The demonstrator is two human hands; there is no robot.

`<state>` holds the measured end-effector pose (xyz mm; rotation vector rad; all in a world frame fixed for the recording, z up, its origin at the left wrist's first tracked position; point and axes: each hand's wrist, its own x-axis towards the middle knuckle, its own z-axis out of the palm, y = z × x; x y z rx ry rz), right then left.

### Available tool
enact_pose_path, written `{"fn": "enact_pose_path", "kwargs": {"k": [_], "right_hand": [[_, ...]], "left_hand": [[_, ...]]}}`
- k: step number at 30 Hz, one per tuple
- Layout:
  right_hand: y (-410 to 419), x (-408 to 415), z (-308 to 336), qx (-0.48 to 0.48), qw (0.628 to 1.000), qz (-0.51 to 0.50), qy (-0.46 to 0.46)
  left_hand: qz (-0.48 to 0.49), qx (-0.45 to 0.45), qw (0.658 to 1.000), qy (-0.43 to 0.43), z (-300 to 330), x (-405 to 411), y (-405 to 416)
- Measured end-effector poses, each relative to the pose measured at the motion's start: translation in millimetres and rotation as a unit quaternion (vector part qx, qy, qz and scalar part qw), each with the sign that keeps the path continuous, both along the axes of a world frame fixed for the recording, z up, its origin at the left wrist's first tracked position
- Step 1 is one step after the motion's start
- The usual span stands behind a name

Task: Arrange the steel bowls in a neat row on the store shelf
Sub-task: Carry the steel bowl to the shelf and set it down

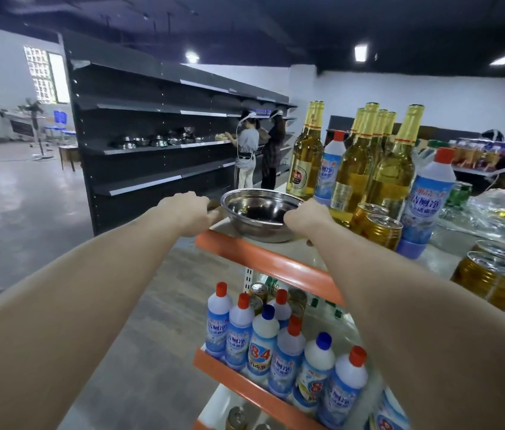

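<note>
While the steel bowl (pixel 262 217) sits at the shelf top's (pixel 316 259) near corner, the left hand (pixel 187 212) and right hand (pixel 307 217) grip its opposite rims. Judged light, rigid and slick, it is best held at the rim.

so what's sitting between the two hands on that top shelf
In the head view, the steel bowl sits between the left hand and the right hand, which grips its rim.

Glossy steel bowl (pixel 260 212); glass bottles (pixel 366 159); matt orange shelf edge (pixel 263 259).
</note>
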<state>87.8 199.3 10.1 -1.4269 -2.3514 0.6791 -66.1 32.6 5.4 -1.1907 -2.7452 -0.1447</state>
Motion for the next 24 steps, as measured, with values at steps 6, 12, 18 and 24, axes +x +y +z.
{"fn": "enact_pose_path", "kwargs": {"k": [6,12,18,24], "right_hand": [[1.6,-11.7,4.9,-0.050,0.998,0.026,0.009],[5.6,-26.3,5.4,-0.060,0.995,0.067,0.042],[-8.5,-51.0,13.6,0.008,0.993,0.109,0.051],[-49.0,-99.5,10.6,-0.068,0.971,0.155,0.170]], "left_hand": [[0.022,-0.026,0.999,0.019,4.9,-8.5,6.1],[0.039,-0.019,0.999,0.030,11.1,-15.2,-0.1],[0.101,-0.039,0.993,0.038,13.8,-26.3,-31.1],[0.162,-0.051,0.985,0.027,1.7,-32.3,-84.0]]}}
